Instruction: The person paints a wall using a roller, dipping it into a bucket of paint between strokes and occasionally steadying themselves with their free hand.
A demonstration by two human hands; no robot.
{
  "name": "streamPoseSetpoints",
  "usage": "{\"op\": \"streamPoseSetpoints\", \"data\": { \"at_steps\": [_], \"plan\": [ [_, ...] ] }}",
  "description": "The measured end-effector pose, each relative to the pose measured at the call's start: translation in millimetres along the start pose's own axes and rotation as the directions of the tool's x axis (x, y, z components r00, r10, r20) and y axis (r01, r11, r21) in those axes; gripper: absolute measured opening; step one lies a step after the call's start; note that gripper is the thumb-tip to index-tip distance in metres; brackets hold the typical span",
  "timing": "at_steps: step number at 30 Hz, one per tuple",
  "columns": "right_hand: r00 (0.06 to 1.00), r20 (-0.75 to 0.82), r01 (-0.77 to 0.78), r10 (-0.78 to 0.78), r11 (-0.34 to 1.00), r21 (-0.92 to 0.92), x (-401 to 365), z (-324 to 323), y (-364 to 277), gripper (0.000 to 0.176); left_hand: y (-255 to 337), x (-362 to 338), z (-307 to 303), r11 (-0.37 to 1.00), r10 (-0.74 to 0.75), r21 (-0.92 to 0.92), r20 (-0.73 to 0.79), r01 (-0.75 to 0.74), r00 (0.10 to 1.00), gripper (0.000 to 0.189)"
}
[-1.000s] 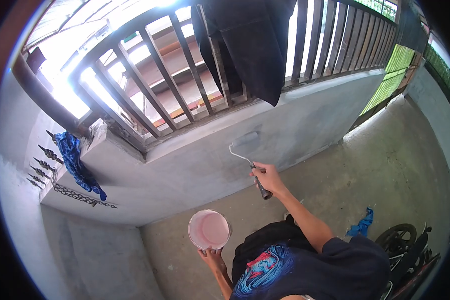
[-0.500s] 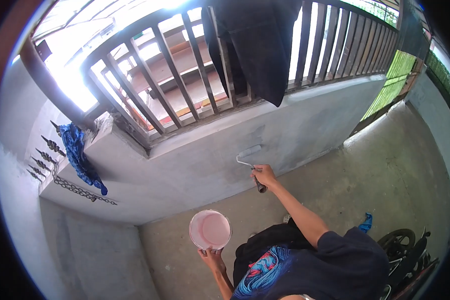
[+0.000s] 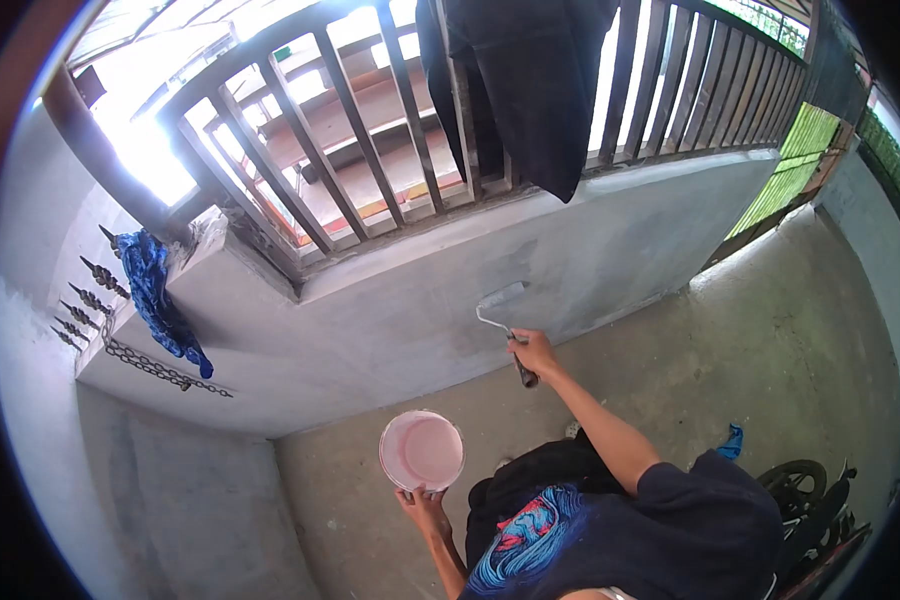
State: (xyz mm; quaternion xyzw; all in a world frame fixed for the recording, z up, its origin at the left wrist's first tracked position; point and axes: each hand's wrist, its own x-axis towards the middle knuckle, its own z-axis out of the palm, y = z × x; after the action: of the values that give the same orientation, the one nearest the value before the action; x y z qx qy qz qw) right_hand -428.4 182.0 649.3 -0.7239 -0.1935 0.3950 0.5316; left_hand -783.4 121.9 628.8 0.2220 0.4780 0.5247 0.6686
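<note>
My right hand (image 3: 533, 354) is closed around the dark handle of a paint roller (image 3: 502, 296). The roller's head lies against the low grey wall (image 3: 410, 330), where darker patches show. In my left hand (image 3: 426, 507) is the rim of a round bucket (image 3: 422, 452), held by its near side. Pinkish-white contents or lining show inside the bucket, tilted toward the view. The bucket is below and left of the roller, above the concrete floor.
Dark cloth (image 3: 530, 90) hangs over the railing (image 3: 370, 130) on the wall. At the left are a blue cloth (image 3: 155, 300), metal spikes and a chain (image 3: 155, 372). A wheeled vehicle (image 3: 810, 500) and a blue item (image 3: 732, 442) are at the lower right.
The roller head has shifted slightly up the wall, and the hand on its handle a little right. The bucket is slightly higher in view. The view itself has shifted a little.
</note>
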Motion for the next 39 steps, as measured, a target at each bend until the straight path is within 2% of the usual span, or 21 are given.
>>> {"op": "streamPoseSetpoints", "data": {
  "at_steps": [3, 5, 6, 8, 9, 10, 11, 12, 14, 18, 21, 24, 27, 29, 33, 35, 36, 39],
  "plan": [
    [0.997, 0.016, 0.081, -0.08, 0.996, -0.049, -35.1, 3.3, -3.2, 0.045, -1.0, -5.4, -8.5, 1.0, 0.004, -0.021, -0.025, -0.005, 1.0, 0.042],
    [0.981, 0.077, 0.178, -0.176, 0.984, -0.016, -59.3, 5.3, -26.2, 0.05, -6.5, -2.3, -10.7, 0.999, 0.022, -0.035, -0.052, -0.024, 0.998, 0.042],
    [0.981, 0.086, 0.178, -0.176, 0.984, -0.019, -68.4, 7.8, -37.9, 0.05, -8.4, -2.3, -13.9, 0.999, 0.02, -0.027, -0.064, -0.022, 0.998, 0.041],
    [0.982, 0.042, 0.177, -0.183, 0.976, 0.127, -81.8, 15.1, -60.8, 0.055, -10.1, -3.4, -18.0, 0.999, 0.021, -0.023, -0.077, -0.023, 0.997, 0.041],
    [0.982, 0.044, 0.178, -0.185, 0.976, 0.128, -88.2, 21.3, -69.6, 0.055, -10.0, -3.7, -19.2, 1.0, 0.02, -0.018, -0.077, -0.022, 0.997, 0.041],
    [0.993, 0.088, 0.045, -0.078, 0.944, 0.328, -94.1, 28.2, -77.3, 0.056, -9.4, -4.0, -20.2, 1.0, 0.018, -0.013, -0.076, -0.019, 0.997, 0.042],
    [0.988, 0.152, -0.093, 0.018, 0.858, 0.504, -96.0, 31.0, -81.3, 0.057, -9.6, -4.1, -20.1, 1.0, 0.019, -0.016, -0.074, -0.02, 0.997, 0.042],
    [0.988, 0.151, -0.092, 0.017, 0.859, 0.504, -93.8, 32.4, -75.7, 0.057, -8.5, -4.8, -20.6, 1.0, 0.02, -0.022, -0.072, -0.021, 0.997, 0.042],
    [0.961, 0.272, -0.2, 0.053, 0.812, 0.549, -88.6, 38.5, -67.6, 0.049, -6.7, -2.9, -19.7, 0.999, 0.03, -0.035, -0.065, -0.032, 0.997, 0.042],
    [0.97, 0.241, -0.15, 0.028, 0.852, 0.501, -99.6, 49.4, -74.6, 0.04, -0.2, 0.1, -21.3, 0.998, 0.027, -0.049, -0.104, -0.033, 0.994, 0.043],
    [0.987, 0.161, -0.071, 0.001, 0.9, 0.431, -91.8, 54.4, -84.8, 0.033, 3.2, 2.7, -24.9, 0.998, 0.051, -0.033, -0.114, -0.055, 0.992, 0.041],
    [0.981, 0.184, -0.139, 0.062, 0.885, 0.445, -57.5, 59.2, -65.8, 0.028, 4.9, 5.8, -30.7, 0.997, 0.069, -0.036, -0.128, -0.074, 0.989, 0.04],
    [0.968, 0.216, -0.21, 0.128, 0.884, 0.419, -12.8, 74.7, -17.9, 0.024, 4.8, 5.6, -30.5, 0.996, 0.089, -0.018, -0.144, -0.092, 0.986, 0.041],
    [0.956, 0.187, -0.281, 0.225, 0.881, 0.381, -5.0, 86.7, -9.2, 0.023, 7.3, 1.3, -31.7, 0.993, 0.114, 0.008, -0.153, -0.114, 0.982, 0.042],
    [0.96, 0.192, -0.261, 0.204, 0.899, 0.351, -28.0, 83.4, -27.6, 0.025, 12.1, -8.9, -41.9, 0.991, 0.132, -0.014, -0.168, -0.136, 0.977, 0.043],
    [0.988, 0.146, -0.106, 0.053, 0.919, 0.379, -51.7, 71.3, -50.9, 0.031, 7.3, -10.9, -45.2, 0.989, 0.134, -0.029, -0.187, -0.142, 0.973, 0.043],
    [0.985, 0.168, -0.091, 0.028, 0.921, 0.38, -62.0, 64.0, -61.9, 0.038, 6.0, -12.3, -49.9, 0.991, 0.113, -0.051, -0.201, -0.125, 0.973, 0.042],
    [0.99, 0.137, -0.042, -0.016, 0.913, 0.407, -81.5, 50.6, -87.8, 0.036, 3.4, -16.7, -50.0, 0.994, 0.079, -0.061, -0.21, -0.094, 0.975, 0.042]
  ]
}}
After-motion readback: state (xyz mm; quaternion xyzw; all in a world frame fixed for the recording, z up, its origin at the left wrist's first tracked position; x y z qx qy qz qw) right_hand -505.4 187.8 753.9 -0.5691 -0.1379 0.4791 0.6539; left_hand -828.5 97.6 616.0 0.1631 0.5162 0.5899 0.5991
